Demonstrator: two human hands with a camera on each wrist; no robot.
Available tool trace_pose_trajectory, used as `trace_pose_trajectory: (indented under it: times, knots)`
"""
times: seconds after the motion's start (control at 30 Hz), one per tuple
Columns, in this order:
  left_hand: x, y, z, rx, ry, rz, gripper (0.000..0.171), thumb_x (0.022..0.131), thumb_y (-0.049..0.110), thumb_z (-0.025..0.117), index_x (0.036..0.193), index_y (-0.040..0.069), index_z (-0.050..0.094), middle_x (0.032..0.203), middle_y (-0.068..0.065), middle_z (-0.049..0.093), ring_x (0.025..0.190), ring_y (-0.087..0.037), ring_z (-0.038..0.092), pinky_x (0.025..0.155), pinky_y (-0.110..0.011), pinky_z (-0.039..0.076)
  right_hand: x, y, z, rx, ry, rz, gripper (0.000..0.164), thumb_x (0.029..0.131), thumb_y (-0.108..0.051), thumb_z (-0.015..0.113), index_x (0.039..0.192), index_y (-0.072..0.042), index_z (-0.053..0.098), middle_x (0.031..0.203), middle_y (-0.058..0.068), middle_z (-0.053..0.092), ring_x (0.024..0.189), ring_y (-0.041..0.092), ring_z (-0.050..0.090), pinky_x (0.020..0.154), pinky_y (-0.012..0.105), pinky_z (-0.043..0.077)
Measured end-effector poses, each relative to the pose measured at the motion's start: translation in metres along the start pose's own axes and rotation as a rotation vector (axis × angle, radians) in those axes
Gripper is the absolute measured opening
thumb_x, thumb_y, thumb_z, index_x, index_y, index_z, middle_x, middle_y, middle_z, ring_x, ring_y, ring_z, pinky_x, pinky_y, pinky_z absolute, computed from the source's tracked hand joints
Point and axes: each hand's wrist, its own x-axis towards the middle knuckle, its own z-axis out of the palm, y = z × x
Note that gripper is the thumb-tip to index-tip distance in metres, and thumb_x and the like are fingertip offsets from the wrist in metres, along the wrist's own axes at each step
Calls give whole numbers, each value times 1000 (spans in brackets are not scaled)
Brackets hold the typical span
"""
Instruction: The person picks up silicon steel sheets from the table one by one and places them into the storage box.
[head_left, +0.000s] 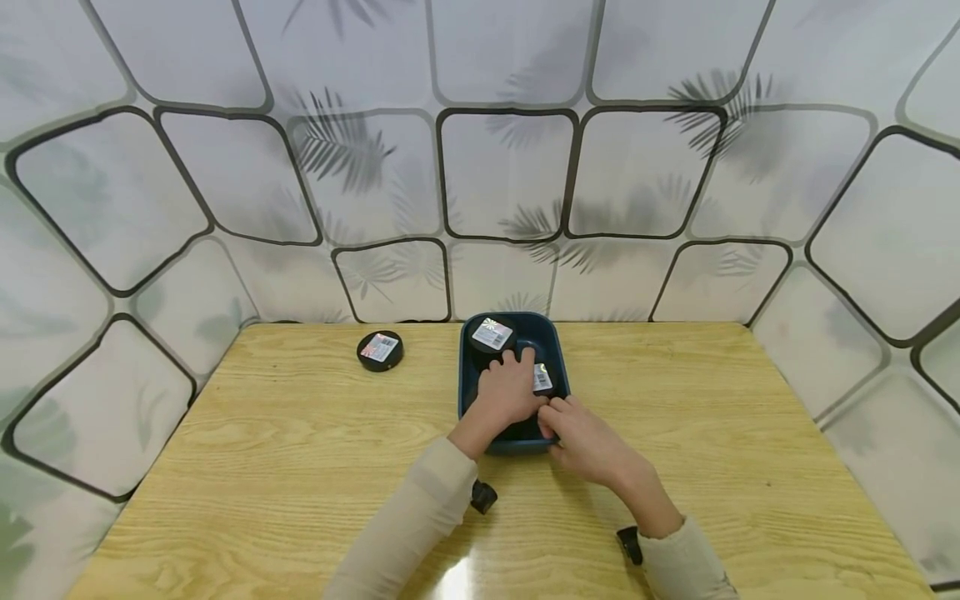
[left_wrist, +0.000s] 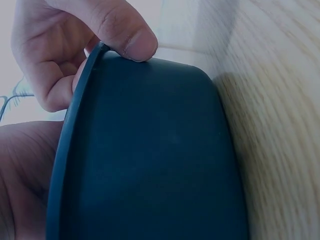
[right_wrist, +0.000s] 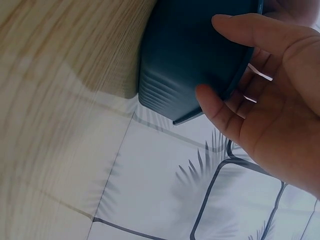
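A dark blue bin (head_left: 557, 350) stands at the back middle of the table. Inside it, a black round container (head_left: 492, 335) with a shiny label lies at the back left. Another labelled black container (head_left: 543, 379) sits at the right, partly covered. My left hand (head_left: 504, 396) reaches over the bin between these containers; its fingertips are hidden, and I cannot tell whether they hold one. My right hand (head_left: 588, 437) grips the rim at the front right corner, its thumb (left_wrist: 141, 46) outside the wall. The right wrist view shows that hand around the bin's edge too.
A flat black round container (head_left: 380, 351) with a label lies on the wooden table (head_left: 300, 467), left of the bin. Patterned cloth (head_left: 510, 175) hangs behind the table and along both sides. Dark straps or cameras (head_left: 483, 497) sit on the wrists.
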Motion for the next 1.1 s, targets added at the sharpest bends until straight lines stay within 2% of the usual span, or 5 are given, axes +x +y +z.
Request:
trace_pose_trajectory:
  times: [0.53,0.83,0.93,1.1]
  knots:
    - [6,3,-1,-17,-55,-22,69,87,41,74,141,14,41,130,-20,49,102,-36,60,87,-48,53,0,0,1,7,1,-2,33,79,5,72,80,-15,46,80,-5,40,74,14,33,67,28,33]
    - [6,10,3,140,28,-58,73,84,46,74,142,15,41,124,-23,57,105,-38,59,90,-50,49,0,0,1,-2,25,-27,33,77,7,70,79,-15,46,79,-5,40,73,14,32,66,28,32]
    - [5,11,2,170,27,-77,73,85,48,72,143,16,41,123,-24,60,105,-40,60,91,-52,48,0,0,2,-7,30,-32,33,77,8,70,79,-15,46,79,-5,39,73,14,32,66,28,32]
    - [7,11,0,157,-13,-101,73,86,49,71,143,16,39,121,-23,63,106,-42,61,93,-55,46,1,0,1,0,32,-27,33,76,7,71,79,-15,47,79,-5,39,73,13,32,67,27,32]
